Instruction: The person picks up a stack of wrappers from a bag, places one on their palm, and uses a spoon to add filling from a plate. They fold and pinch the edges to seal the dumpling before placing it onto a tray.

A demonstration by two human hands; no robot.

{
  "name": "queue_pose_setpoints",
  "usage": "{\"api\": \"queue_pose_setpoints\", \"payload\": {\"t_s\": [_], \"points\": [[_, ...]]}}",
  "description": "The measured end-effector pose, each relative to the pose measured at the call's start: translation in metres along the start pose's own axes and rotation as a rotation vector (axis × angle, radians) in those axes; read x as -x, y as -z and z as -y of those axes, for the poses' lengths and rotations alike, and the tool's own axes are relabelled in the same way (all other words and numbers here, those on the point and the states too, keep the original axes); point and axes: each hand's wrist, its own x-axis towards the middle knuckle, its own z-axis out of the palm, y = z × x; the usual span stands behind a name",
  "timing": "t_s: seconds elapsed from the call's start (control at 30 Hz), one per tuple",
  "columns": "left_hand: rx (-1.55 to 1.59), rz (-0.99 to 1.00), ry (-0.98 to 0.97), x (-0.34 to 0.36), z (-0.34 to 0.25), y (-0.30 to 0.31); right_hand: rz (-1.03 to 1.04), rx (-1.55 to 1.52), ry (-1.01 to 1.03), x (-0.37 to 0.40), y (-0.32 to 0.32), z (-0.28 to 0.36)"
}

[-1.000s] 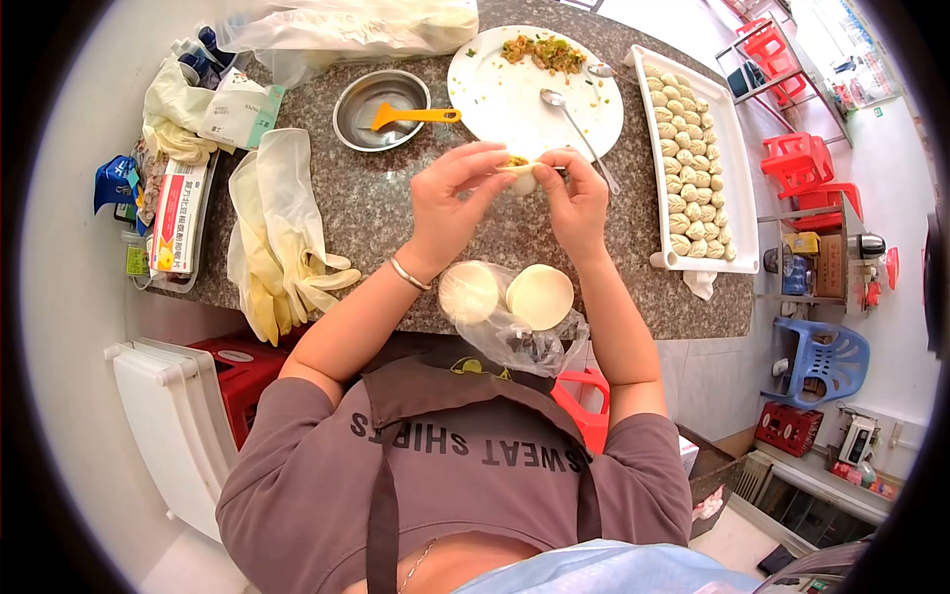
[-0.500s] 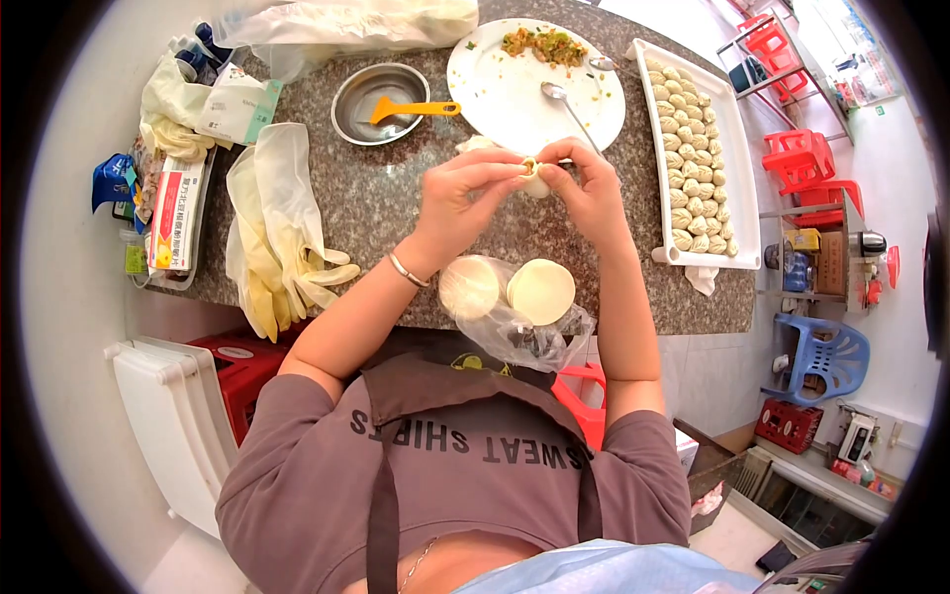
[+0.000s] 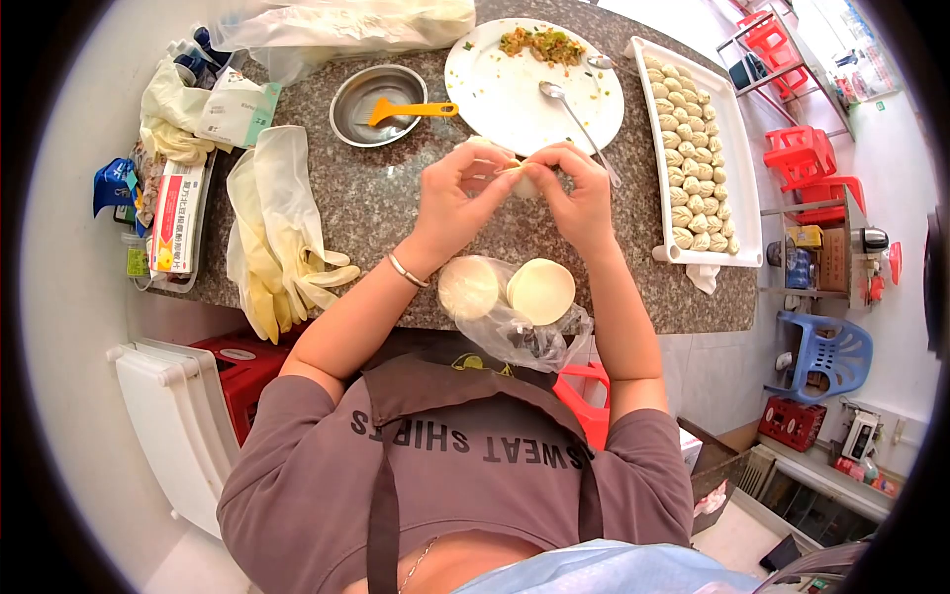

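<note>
Over the granite counter (image 3: 376, 203), my left hand (image 3: 457, 198) and my right hand (image 3: 577, 193) meet around one small dumpling (image 3: 522, 178), pinching its pale wrapper from both sides. Just below my wrists lie two stacks of round wrappers (image 3: 539, 291) on a clear plastic bag. Beyond my hands sits a white plate (image 3: 515, 94) with a little chopped filling (image 3: 542, 44) at its far side and a metal spoon (image 3: 577, 117) lying across it. A white tray (image 3: 744, 188) to the right holds several rows of finished dumplings (image 3: 690, 158).
A steel bowl (image 3: 348, 109) with an orange spatula (image 3: 411, 109) stands left of the plate. Cream rubber gloves (image 3: 277, 233) drape over the counter's near left edge, beside a boxed item (image 3: 178, 218) and bags. Red and blue plastic stools stand on the floor to the right.
Both hands shifted slightly while working the dumpling's edge; its filling showed at the top before and is now covered by my fingers and the wrapper.
</note>
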Motion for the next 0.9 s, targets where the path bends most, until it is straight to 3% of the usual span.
{"api": "queue_pose_setpoints", "payload": {"t_s": [0.1, 0.27, 0.37, 0.43, 0.63, 0.8, 0.9], "points": [[0.245, -0.013, 0.081, 0.000, 0.006, -0.001, -0.068, 0.016, -0.015, 0.001, -0.004, 0.000], [0.193, 0.019, -0.002, -0.001, 0.012, 0.002, -0.114, -0.008, -0.001, 0.002, -0.005, -0.004], [0.193, 0.032, -0.012, -0.002, 0.016, 0.004, -0.003, -0.135, -0.127, 0.001, 0.002, -0.009], [0.180, 0.038, -0.031, -0.002, 0.016, 0.003, 0.033, -0.061, -0.033, -0.004, 0.006, -0.003], [0.212, 0.045, -0.047, -0.002, 0.013, 0.001, 0.054, -0.023, -0.050, -0.002, 0.007, 0.000], [0.135, 0.040, 0.095, 0.000, 0.008, 0.003, 0.010, 0.020, -0.027, 0.000, 0.000, 0.001], [0.198, 0.035, 0.028, -0.001, 0.008, 0.002, 0.001, 0.068, 0.027, -0.001, 0.000, 0.001]]}}
